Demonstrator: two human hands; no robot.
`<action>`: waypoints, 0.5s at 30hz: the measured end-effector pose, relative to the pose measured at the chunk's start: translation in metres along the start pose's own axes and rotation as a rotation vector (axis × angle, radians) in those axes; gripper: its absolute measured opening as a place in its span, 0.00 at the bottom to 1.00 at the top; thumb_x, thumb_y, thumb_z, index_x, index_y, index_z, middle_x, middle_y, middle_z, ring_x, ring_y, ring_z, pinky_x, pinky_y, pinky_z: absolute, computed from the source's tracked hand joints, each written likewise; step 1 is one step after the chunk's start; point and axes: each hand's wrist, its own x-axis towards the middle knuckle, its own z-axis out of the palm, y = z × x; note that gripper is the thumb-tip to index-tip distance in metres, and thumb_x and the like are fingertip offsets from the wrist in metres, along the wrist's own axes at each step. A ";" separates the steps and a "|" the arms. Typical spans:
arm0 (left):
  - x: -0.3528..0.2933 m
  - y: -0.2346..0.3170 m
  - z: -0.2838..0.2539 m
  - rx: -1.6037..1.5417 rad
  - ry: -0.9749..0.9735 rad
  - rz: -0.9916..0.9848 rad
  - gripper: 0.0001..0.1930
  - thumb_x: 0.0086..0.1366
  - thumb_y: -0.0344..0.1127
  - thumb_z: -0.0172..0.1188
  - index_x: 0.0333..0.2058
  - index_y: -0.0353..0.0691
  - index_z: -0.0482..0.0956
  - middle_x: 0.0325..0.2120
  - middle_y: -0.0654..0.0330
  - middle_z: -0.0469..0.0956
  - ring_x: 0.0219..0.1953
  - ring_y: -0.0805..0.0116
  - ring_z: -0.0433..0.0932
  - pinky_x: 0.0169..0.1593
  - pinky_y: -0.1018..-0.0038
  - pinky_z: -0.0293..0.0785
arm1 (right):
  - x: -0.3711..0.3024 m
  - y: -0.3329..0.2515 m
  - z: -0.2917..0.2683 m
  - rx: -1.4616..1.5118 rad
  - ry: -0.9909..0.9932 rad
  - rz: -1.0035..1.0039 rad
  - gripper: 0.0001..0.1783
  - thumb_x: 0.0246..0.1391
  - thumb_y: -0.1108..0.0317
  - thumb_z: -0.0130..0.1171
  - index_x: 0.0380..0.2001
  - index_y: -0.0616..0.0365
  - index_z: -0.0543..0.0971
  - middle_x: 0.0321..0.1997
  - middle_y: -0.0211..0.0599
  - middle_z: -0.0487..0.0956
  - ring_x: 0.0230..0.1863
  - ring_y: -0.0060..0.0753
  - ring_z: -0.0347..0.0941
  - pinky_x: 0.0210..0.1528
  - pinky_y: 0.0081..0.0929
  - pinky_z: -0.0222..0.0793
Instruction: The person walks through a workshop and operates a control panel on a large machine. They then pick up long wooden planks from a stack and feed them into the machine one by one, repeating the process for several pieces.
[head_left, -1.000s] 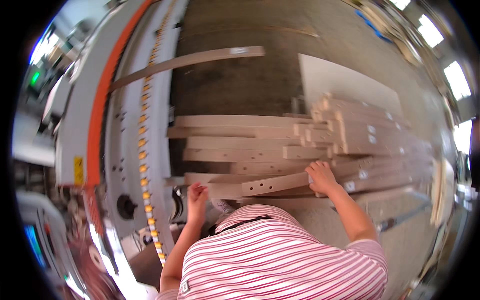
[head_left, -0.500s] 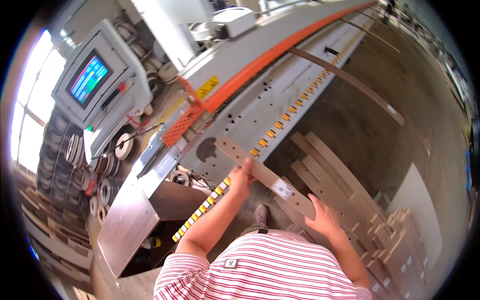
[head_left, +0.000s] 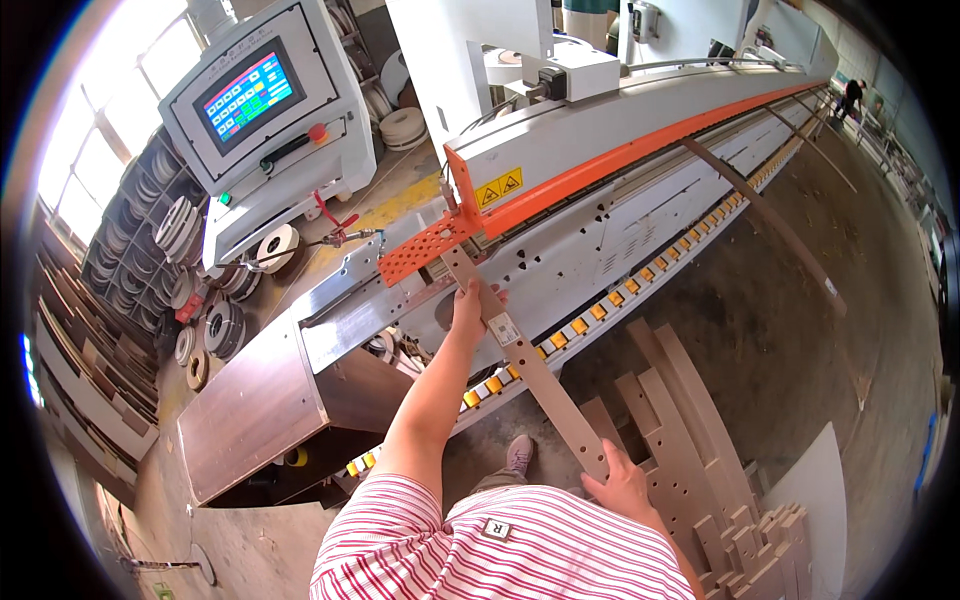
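A long narrow brown wood panel (head_left: pixel 540 385) with drilled holes and a white label slants across the machine's metal bed. My left hand (head_left: pixel 472 308) is closed round the panel near its far end, which reaches the perforated orange guard (head_left: pixel 428 250). Lower down, my right hand (head_left: pixel 622 482) grips the near end with the thumb on one side. Under the panel's middle runs the row of yellow rollers (head_left: pixel 580 326) along the bed's edge. Part of my left hand's grip is hidden by the panel.
At the left stands a control console (head_left: pixel 270 110) with a lit screen and a red button. Stacked brown panels (head_left: pixel 690 410) lie right of my right hand. A brown cabinet (head_left: pixel 250 410) is at the left end of the machine. Bar-like supports (head_left: pixel 770 220) extend rightward from the bed.
The panel has moved forward over the bed, its far end now at the orange guard. Both hands have kept hold of it, and my left arm stretches farther forward. The view has shifted too.
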 end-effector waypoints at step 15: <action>0.006 0.005 0.016 0.117 0.147 0.015 0.23 0.75 0.55 0.38 0.48 0.38 0.62 0.30 0.51 0.75 0.26 0.60 0.78 0.28 0.59 0.81 | 0.020 0.009 0.003 0.029 0.017 -0.057 0.41 0.40 0.59 0.71 0.56 0.66 0.69 0.42 0.54 0.80 0.39 0.54 0.80 0.38 0.42 0.78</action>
